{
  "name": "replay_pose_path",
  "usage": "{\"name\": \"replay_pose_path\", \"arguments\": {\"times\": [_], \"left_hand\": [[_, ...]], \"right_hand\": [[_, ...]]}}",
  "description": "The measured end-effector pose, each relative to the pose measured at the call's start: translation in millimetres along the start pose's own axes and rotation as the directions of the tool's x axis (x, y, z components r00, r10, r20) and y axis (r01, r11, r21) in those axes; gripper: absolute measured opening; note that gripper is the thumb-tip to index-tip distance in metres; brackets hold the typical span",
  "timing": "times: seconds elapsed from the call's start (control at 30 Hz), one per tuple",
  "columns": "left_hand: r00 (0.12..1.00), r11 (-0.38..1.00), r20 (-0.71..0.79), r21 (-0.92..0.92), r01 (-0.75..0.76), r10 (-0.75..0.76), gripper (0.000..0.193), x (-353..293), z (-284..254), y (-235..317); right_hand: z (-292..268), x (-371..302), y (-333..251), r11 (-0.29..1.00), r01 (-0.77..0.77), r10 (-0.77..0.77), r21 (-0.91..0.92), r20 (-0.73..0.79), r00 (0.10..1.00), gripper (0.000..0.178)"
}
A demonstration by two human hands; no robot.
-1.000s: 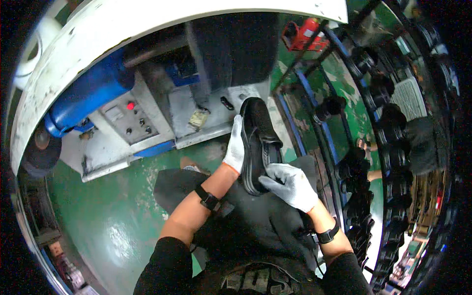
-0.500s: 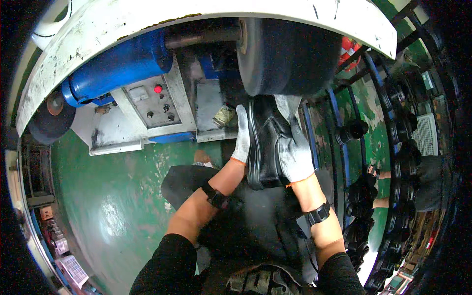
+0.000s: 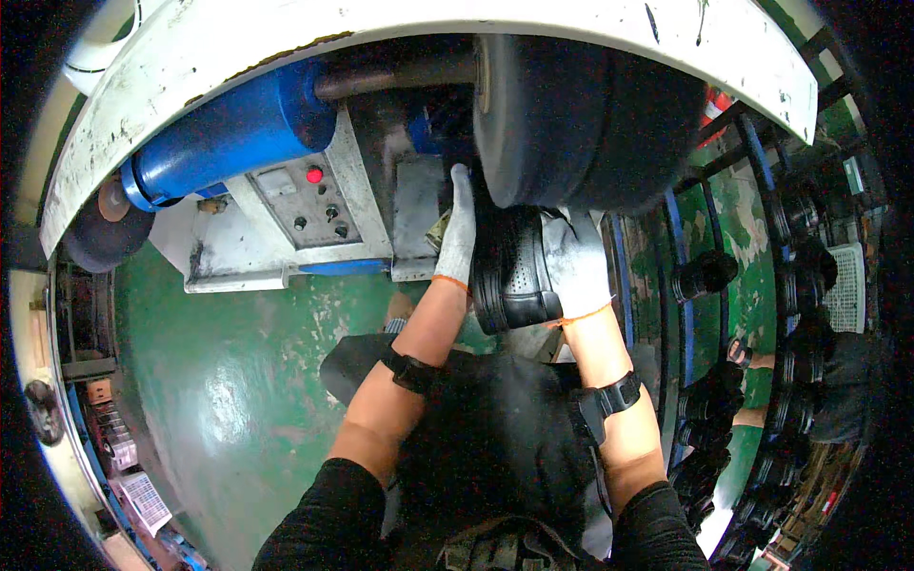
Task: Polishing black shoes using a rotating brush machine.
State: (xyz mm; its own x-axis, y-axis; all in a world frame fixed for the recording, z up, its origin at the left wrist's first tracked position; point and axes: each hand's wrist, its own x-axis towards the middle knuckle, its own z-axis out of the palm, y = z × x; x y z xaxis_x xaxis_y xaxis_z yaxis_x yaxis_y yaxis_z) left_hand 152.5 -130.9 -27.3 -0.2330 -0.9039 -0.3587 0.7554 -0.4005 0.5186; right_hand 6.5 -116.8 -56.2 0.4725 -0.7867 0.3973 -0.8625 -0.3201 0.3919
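Between my two gloved hands is a black leather shoe [image 3: 519, 271] with small perforations on its side and a thick black sole. Its heel points toward me, and its far end goes out of sight beneath a large dark buffing wheel [image 3: 590, 124]. My left hand [image 3: 458, 228] lies along the sole side, thumb stretched forward and the other fingers hidden. On the upper's right side, my right hand [image 3: 577, 266] grips the shoe, its fingertips hidden near the wheel. The wheel's rim looks blurred. Whether the shoe touches it, I cannot tell.
A blue motor housing [image 3: 228, 128] carries the wheel's shaft, with a second dark wheel [image 3: 109, 228] at its left end. Below sits a control panel [image 3: 309, 205] with a red button. A white hood [image 3: 381, 17] arches above. Racks with several black shoes [image 3: 705, 276] line the right.
The shoe has moved farther under the wheel and turned, so its perforated side now shows. Both hands have gone forward with it. The view has shifted slightly.
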Motion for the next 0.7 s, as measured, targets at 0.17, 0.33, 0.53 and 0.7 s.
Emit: {"name": "replay_pose_path", "arguments": {"times": [0.17,0.33,0.53,0.7], "left_hand": [[0.995,0.996,-0.075,0.059,-0.062,0.067,0.07,17.3,-19.7,6.6],[0.952,0.964,-0.176,0.134,-0.231,0.252,0.057,22.9,-30.7,24.9],[0.926,0.93,-0.091,0.041,-0.365,0.367,0.047,35.8,-48.5,20.2],[0.972,0.971,-0.09,-0.078,-0.226,0.219,0.043,39.1,-59.0,8.5]], "right_hand": [[11.6,2.8,-0.3,0.227,-0.289,0.228,0.93,0.237,0.944,0.021],[-9.5,12.9,-6.7,-0.055,-0.366,0.289,0.929,0.366,0.885,0.018],[-42.2,21.0,-4.3,-0.37,-0.399,0.323,0.839,0.519,0.792,0.016],[-33.4,20.1,-4.4,-0.418,-0.481,0.468,0.77,0.637,0.613,0.014]]}}
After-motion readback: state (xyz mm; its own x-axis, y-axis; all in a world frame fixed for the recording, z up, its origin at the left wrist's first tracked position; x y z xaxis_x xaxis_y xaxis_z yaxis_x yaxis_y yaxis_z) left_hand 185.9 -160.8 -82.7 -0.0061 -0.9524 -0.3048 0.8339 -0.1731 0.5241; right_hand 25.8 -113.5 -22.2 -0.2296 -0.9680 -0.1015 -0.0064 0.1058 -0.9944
